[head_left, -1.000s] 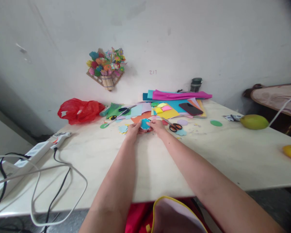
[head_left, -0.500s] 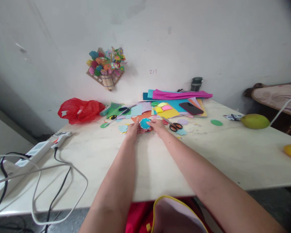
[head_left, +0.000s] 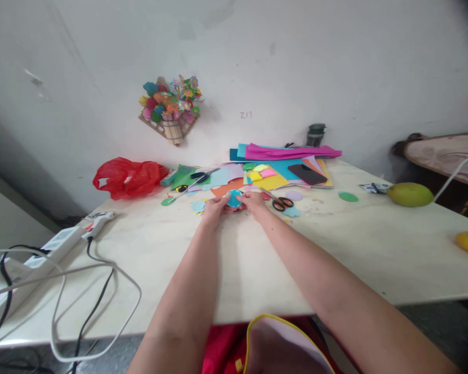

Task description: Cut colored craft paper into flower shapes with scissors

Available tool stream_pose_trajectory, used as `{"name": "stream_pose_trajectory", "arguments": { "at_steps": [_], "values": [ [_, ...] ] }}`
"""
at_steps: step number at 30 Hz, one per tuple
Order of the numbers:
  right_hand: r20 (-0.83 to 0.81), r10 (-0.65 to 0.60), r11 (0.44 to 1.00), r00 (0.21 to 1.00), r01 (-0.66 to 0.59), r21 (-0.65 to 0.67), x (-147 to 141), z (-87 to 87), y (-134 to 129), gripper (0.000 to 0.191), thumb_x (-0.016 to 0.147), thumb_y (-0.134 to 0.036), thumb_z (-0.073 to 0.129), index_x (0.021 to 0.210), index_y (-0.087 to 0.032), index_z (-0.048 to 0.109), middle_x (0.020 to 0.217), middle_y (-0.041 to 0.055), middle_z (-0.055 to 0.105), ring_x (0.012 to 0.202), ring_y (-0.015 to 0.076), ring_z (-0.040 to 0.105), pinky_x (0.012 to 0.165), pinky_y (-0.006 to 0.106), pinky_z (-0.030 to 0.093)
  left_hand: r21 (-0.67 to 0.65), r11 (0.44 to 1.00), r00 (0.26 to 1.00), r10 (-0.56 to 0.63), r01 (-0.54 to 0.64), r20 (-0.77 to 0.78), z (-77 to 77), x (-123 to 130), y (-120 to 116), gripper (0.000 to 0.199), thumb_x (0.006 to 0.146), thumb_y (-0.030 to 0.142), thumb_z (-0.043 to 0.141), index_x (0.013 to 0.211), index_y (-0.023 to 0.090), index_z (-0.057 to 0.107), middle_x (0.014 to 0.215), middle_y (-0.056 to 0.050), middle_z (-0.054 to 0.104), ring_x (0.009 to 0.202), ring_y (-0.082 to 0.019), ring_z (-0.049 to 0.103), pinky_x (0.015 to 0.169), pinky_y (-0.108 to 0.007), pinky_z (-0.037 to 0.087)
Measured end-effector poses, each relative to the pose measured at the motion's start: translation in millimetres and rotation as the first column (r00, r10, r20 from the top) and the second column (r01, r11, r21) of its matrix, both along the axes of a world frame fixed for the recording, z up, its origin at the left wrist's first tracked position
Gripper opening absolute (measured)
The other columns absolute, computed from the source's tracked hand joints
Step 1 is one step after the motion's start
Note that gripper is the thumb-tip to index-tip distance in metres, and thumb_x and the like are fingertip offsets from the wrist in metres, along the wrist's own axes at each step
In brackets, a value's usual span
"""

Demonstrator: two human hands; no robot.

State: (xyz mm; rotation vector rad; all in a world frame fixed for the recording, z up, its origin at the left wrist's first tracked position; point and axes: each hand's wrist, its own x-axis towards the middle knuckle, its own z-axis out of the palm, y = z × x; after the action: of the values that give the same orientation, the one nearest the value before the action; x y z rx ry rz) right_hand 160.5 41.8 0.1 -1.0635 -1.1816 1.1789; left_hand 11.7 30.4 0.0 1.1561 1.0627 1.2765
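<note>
Between my two hands is a small round blue paper cutout [head_left: 234,199] with a pale, scalloped edge. My left hand [head_left: 214,208] grips its left side, the thumb lying on the blue face. On the right side my right hand [head_left: 252,201] pinches it between thumb and fingers. The fingers beneath the cutout are partly hidden. Just right of my right hand lie black-and-orange scissors [head_left: 283,203], partly over a light blue paper piece [head_left: 292,212]. Left of my left hand are light blue scalloped cutouts [head_left: 197,206].
Coloured paper sheets [head_left: 276,183], a phone [head_left: 307,174] and dark-handled scissors [head_left: 200,177] lie behind my hands. A red plastic bag [head_left: 128,177] sits back left. A power strip [head_left: 54,244] with loose cables is at left, a mango [head_left: 410,195] at right.
My left thumb has come down onto the blue face of the cutout; before, it pointed up at the edge. My right hand has hardly moved.
</note>
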Motion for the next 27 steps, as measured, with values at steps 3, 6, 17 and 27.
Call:
{"name": "stream_pose_trajectory", "arguments": {
  "at_steps": [3, 6, 17, 27],
  "values": [
    [0.002, 0.016, 1.0, 1.0, -0.016, -0.002, -0.1, 2.1, -2.3, 0.035, 0.058, -0.041, 0.078, 0.05, -0.019, 0.051, 0.04, -0.0035, 0.051, 0.04, 0.0116, 0.047, 0.044, 0.025, 0.036, 0.009, 1.0, 1.0, -0.014, 0.014, -0.001, 0.2, -0.2, -1.3, 0.037, 0.054, 0.043, 0.085, 0.061, 0.015, 0.063, 0.061, -0.006, 0.069, 0.055, -0.017, 0.065, 0.061, -0.029, 0.052],
    [0.01, 0.016, 1.0, 1.0, -0.016, -0.015, -0.2, 4.2, -5.0, 0.037, 0.058, -0.042, 0.078, 0.05, -0.02, 0.05, 0.04, -0.0038, 0.049, 0.04, 0.0114, 0.047, 0.043, 0.024, 0.035, 0.009, 1.0, 1.0, -0.015, 0.015, -0.006, 0.0, 0.0, -1.8, 0.036, 0.053, 0.041, 0.085, 0.059, 0.015, 0.061, 0.058, -0.006, 0.068, 0.053, -0.017, 0.063, 0.059, -0.029, 0.051],
    [-0.104, 0.015, 0.998, 0.995, -0.021, -0.054, 1.1, 5.8, -4.7, 0.046, 0.077, -0.06, 0.061, 0.06, -0.017, 0.057, 0.045, 0.0032, 0.056, 0.043, 0.0139, 0.052, 0.038, 0.023, 0.026, 0.038, 0.999, 0.999, 0.022, -0.021, -0.025, -1.5, 0.4, -0.2, 0.037, 0.052, 0.045, 0.083, 0.059, 0.016, 0.059, 0.054, -0.004, 0.065, 0.049, -0.015, 0.06, 0.054, -0.027, 0.046],
    [-0.082, 0.005, 1.0, 0.997, -0.005, 0.011, -0.7, 8.2, -8.2, 0.037, 0.07, -0.045, 0.069, 0.051, -0.02, 0.051, 0.044, -0.0008, 0.052, 0.043, 0.0119, 0.047, 0.041, 0.024, 0.033, 0.043, 0.999, 0.999, 0.028, -0.026, -0.033, -2.1, 0.4, 0.1, 0.037, 0.052, 0.045, 0.082, 0.057, 0.017, 0.058, 0.053, -0.004, 0.065, 0.048, -0.014, 0.058, 0.053, -0.027, 0.045]
  ]
}}
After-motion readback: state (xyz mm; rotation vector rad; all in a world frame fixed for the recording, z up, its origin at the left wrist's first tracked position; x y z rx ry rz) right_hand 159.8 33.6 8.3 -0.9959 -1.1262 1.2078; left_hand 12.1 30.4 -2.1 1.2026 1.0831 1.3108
